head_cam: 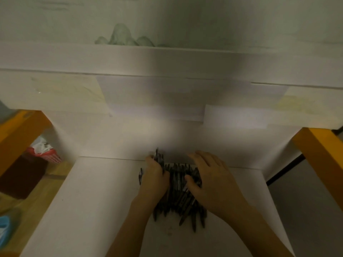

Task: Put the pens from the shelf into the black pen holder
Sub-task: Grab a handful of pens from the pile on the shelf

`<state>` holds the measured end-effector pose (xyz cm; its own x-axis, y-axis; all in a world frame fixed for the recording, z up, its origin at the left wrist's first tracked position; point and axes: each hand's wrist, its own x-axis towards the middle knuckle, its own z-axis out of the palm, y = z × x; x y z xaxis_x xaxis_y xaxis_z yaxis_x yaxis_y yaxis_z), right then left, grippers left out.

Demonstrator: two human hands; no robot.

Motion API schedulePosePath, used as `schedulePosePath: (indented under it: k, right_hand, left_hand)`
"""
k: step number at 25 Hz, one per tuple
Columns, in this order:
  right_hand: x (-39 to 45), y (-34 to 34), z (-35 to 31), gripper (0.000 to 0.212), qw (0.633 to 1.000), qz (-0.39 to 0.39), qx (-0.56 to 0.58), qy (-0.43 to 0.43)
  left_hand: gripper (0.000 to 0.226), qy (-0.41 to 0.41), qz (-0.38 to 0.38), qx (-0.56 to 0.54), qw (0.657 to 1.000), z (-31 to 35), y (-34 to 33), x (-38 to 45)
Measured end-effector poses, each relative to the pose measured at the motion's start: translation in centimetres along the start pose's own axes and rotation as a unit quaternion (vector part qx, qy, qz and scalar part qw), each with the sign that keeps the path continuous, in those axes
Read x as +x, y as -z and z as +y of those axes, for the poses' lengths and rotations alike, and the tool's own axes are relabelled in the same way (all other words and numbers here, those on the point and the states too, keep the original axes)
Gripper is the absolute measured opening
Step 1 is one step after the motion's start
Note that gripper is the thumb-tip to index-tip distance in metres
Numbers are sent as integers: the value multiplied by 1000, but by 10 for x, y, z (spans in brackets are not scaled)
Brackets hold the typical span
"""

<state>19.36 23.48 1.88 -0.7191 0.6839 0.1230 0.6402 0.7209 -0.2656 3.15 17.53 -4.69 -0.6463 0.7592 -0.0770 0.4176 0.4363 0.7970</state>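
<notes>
Fingers, left hand (155, 175): curled round a small bundle of dark pens (159, 158) whose tips stand out past the far side of the hand; the grip is closed on them.
Fingers, right hand (207, 175): spread and nearly straight, palm down, resting on the right part of the pen pile (181, 197); the thumb lies across the pens; nothing is pinched.
Pen pile: many dark pens lying roughly side by side, near-to-far, on the white shelf (96, 201), between the two hands and extending nearer than both wrists.
Pen holder (141, 176): only a dark edge shows just left of the left hand; whether this is the black holder cannot be told with certainty.
Surface: white shelf board, its far edge meeting a white back panel (130, 134).
Frame: yellow uprights, one at left (20, 132) and one at right (323, 151).
Room, left: red mesh basket (47, 154) holding white material, on a wooden floor; a blue object (4, 225) at the near left edge.
Room, far: pale wall with a faint green mountain painting (122, 37).
</notes>
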Motion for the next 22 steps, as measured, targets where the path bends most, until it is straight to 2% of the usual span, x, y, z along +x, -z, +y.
schedulePosePath:
  k: [4,13,17,22]
  right_hand:
    - [-2,8,-9,59,1000,15,-6,0]
    - [-29,41,-27,59,997,74,-27,-13]
    - [-65,76,-22,57,991,114,-55,-37]
    - [-128,134,3,59,973,197,-88,-80]
  left_hand:
    - [15,-24,-6,15,1000,6,20,-5]
    - [20,-85,2,-77,993,50,62,-36]
    - [24,-103,-52,-114,987,84,64,-64]
    - [13,-181,-124,-107,970,158,48,-119]
